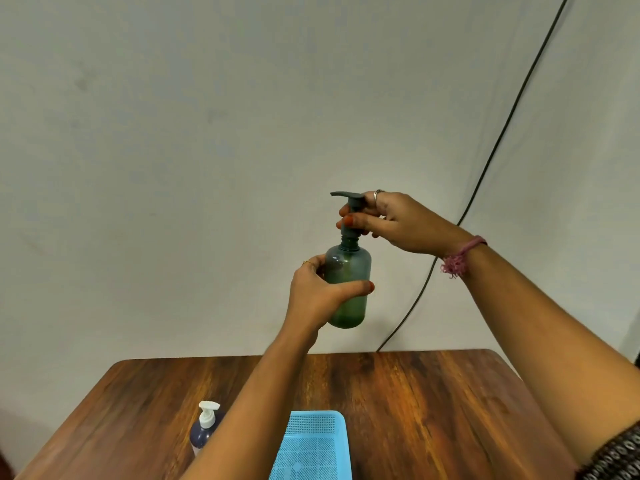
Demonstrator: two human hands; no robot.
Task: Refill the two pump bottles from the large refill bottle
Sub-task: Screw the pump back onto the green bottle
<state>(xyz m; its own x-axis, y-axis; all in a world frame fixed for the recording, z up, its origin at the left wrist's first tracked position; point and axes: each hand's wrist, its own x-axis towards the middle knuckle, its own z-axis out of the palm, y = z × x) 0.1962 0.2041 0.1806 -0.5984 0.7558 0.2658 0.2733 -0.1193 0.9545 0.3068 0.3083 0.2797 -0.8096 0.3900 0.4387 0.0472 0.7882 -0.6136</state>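
A translucent green pump bottle (349,268) is held upright in the air, well above the wooden table (433,410). My left hand (318,292) wraps around its body. My right hand (391,221) pinches the dark grey pump head (349,195) at its collar, just above the bottle's threaded neck. A second pump bottle (205,429), dark blue with a white pump, stands on the table at the lower left, partly hidden behind my left forearm. No large refill bottle is in view.
A light blue perforated plastic tray (313,445) lies on the table's near middle, under my left arm. A black cable (485,174) runs down the pale wall to the table's back edge on the right.
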